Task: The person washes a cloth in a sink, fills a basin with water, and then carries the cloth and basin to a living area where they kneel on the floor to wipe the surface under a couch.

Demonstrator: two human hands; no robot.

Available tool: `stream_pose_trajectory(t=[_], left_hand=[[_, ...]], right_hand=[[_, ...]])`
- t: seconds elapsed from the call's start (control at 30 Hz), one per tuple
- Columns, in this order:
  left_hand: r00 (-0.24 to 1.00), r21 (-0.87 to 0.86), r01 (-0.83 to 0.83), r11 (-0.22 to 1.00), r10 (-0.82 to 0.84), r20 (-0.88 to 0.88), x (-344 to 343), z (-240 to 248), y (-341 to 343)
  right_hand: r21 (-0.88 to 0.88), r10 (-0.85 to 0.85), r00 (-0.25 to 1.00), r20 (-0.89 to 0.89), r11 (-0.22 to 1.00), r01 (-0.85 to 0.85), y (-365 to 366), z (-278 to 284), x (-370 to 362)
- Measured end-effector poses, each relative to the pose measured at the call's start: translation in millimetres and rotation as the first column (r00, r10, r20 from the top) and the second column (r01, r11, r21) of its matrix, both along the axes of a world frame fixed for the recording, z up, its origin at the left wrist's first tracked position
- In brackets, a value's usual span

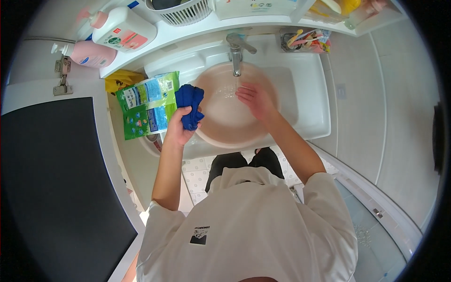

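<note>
My left hand (181,124) grips a bunched dark blue cloth (190,105) by its lower part, over the left rim of the pinkish basin. What kind of cloth item it is, I cannot tell. My right hand (256,99), fingers stretched out, is over the right side of the basin, just below the faucet (236,56). The round basin (225,127) sits in the white sink (312,101) with water in it, rippling under the faucet. Beside the cloth lies a green and blue plastic pouch (149,104).
Pump bottles, one white (123,30) and one pink (94,54), stand on the shelf at the upper left, near a white plastic basket (185,13). A clear holder with toothbrushes (305,41) is behind the sink's right side. An open cabinet door with a dark panel (61,188) fills the left.
</note>
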State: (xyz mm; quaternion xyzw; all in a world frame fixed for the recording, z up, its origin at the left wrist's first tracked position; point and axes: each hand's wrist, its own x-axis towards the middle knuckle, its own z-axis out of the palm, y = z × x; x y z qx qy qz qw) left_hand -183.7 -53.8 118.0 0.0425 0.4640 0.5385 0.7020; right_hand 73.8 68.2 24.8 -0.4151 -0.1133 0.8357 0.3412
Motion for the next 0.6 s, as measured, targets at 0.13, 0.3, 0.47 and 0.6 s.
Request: stream_pose_trajectory(t=[0.13, 0.3, 0.47, 0.6], left_hand=[[0.993, -0.033, 0.084, 0.996, -0.087, -0.077, 4.5, -9.2, 0.2], [0.978, -0.044, 0.194, 0.98, -0.197, -0.068, 29.2, -17.4, 12.7], [0.942, 0.092, 0.337, 0.937, -0.335, -0.036, 68.3, -16.0, 32.7], [0.92, 0.198, 0.372, 0.907, -0.389, 0.051, 102.7, -12.2, 49.0]], right_hand=[[0.007, -0.029, 0.999, 0.031, 1.0, 0.029, -10.3, 20.1, 25.2], [0.074, -0.114, 0.993, -0.031, 0.99, 0.116, -13.7, 30.5, 75.9], [0.107, -0.211, 0.973, -0.095, 0.969, 0.221, -14.7, 31.3, 117.2], [0.096, -0.261, 0.954, -0.149, 0.956, 0.277, -15.8, 47.8, 131.4]])
